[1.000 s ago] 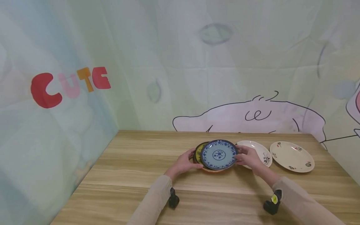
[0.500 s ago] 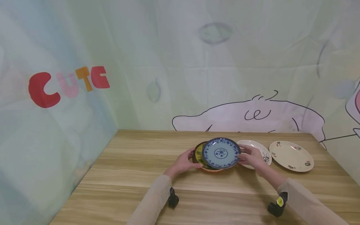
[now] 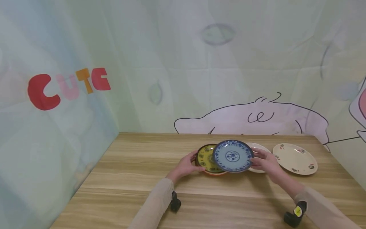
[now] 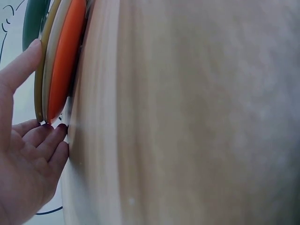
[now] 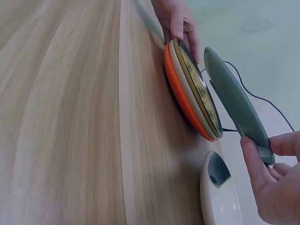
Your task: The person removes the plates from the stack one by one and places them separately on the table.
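My right hand [image 3: 267, 163] pinches the right rim of a blue-patterned plate [image 3: 233, 156], thumb on one face and fingers on the other. That plate is held above the stack, covering part of a yellow patterned plate [image 3: 204, 159]. Below the yellow plate, the right wrist view shows a pale plate and an orange plate [image 5: 178, 91]. My left hand [image 3: 186, 163] rests against the stack's left side. In the left wrist view, its extended thumb and loosely bent fingertips touch the rims of the stacked plates.
A white plate [image 3: 258, 146] lies to the right of the stack, partly hidden by my right hand and the blue plate. Farther right is a larger cream plate [image 3: 294, 159] with small printed pictures. The wooden table [image 3: 154, 149] meets a printed curtain behind.
My right hand has lifted the blue plate slightly and moved it right, apart from the stack, uncovering more of the yellow plate. My left hand has stayed at the stack.
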`<state>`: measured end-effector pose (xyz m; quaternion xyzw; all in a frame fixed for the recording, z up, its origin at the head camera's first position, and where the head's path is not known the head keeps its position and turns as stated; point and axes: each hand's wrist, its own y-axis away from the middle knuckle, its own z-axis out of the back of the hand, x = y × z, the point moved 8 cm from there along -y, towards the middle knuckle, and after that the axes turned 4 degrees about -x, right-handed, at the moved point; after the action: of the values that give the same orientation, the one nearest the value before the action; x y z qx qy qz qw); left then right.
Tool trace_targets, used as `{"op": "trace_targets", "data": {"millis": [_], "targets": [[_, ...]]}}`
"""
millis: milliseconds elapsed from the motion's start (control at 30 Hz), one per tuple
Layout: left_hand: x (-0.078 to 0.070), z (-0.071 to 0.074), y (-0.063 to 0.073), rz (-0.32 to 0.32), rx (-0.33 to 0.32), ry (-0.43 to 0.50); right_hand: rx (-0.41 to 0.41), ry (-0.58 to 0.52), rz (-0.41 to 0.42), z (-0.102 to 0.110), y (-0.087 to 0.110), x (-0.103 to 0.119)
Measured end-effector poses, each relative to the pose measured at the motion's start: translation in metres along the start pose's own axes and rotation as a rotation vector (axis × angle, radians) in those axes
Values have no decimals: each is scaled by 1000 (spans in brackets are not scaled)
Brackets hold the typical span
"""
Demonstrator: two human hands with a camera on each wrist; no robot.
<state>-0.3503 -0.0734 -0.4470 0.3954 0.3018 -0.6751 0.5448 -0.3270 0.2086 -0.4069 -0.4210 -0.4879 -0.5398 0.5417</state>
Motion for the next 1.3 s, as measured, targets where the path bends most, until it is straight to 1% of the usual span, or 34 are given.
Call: {"op": "trace_targets", "data": {"millis": [100,300,633,867,1133,1300], "targets": [[1,0,0,3,0,-9,2,8,3,7,4,0],[1,1,0,4,-1,9,-14,26,18,21,12,-1],[1,3,0,17,-2,-8,-25,75,-1,43,20,-15],[0,1,-1,2,1,-21,-31,120,19,61,28,-20],[0,0,-1,2,4,-17,-3,169,-32,78,38,-33],[1,0,-2,6,-2,-15,22,161,-34,84,44,-41]]}}
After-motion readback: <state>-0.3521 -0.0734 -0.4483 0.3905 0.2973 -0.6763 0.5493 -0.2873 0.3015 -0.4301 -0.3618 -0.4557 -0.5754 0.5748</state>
